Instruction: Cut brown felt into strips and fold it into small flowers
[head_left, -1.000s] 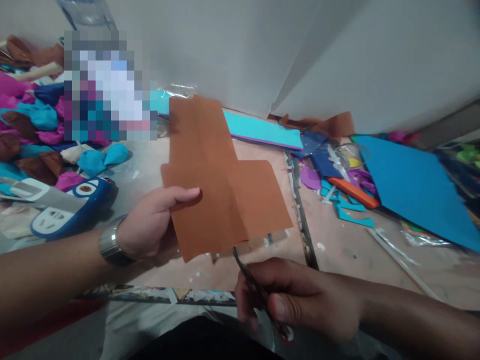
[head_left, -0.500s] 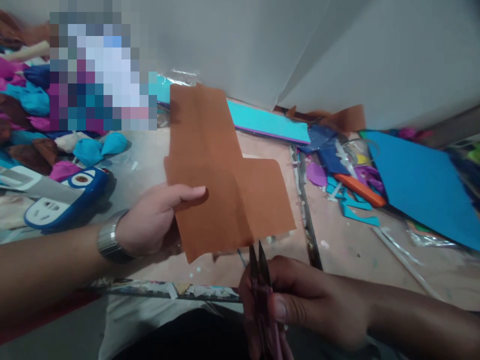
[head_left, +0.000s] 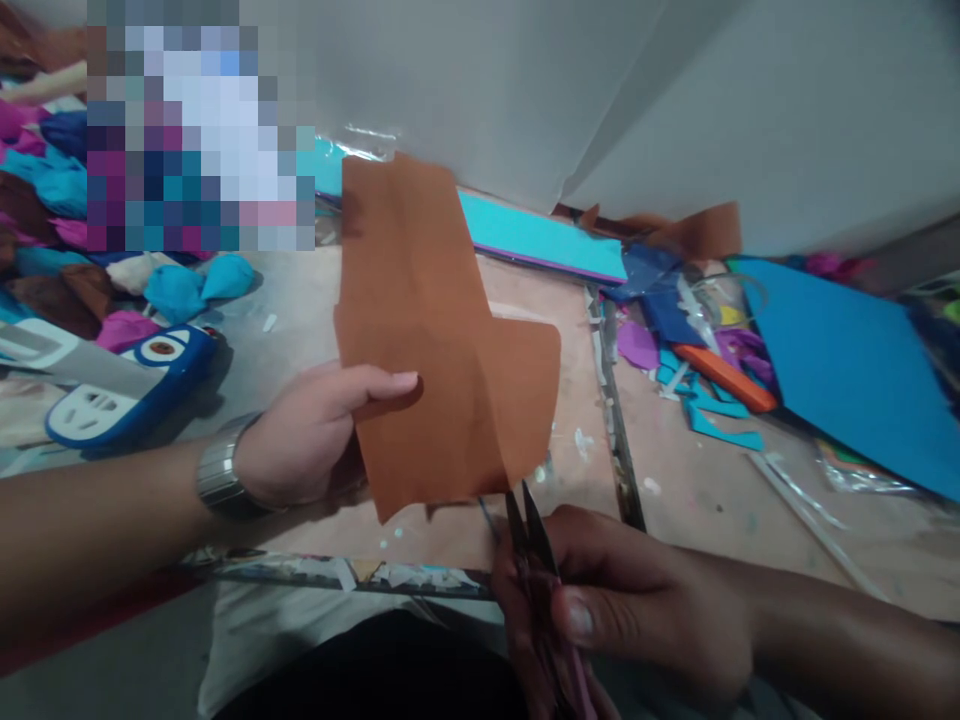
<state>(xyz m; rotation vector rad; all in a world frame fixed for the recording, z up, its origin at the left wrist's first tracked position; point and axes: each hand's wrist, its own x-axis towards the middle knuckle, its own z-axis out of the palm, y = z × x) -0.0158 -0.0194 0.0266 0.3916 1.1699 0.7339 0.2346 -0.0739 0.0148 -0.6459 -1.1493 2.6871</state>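
A brown sheet of craft foam or paper point(head_left: 427, 330), creased and cut into an irregular shape, is held up over the table. My left hand point(head_left: 311, 425), with a metal watch on its wrist, grips its left edge: the thumb lies on top and the fingers are hidden beneath. In my right hand point(head_left: 622, 600) is a pair of scissors point(head_left: 534, 545). Their blades point up and stand slightly apart, with the tips at the sheet's lower right edge.
On the right lie a blue sheet point(head_left: 847, 360), an orange cutter knife point(head_left: 727, 377) and turquoise scraps point(head_left: 716, 425). A turquoise strip point(head_left: 544, 235) rests along the back wall. To the left are a blue-and-white device point(head_left: 142, 385) and a heap of colourful wrapped bundles point(head_left: 176, 290).
The right flap of the brown sheet has bent or swung inward and looks narrower. My right hand and the scissors have shifted slightly right; my left hand keeps its hold.
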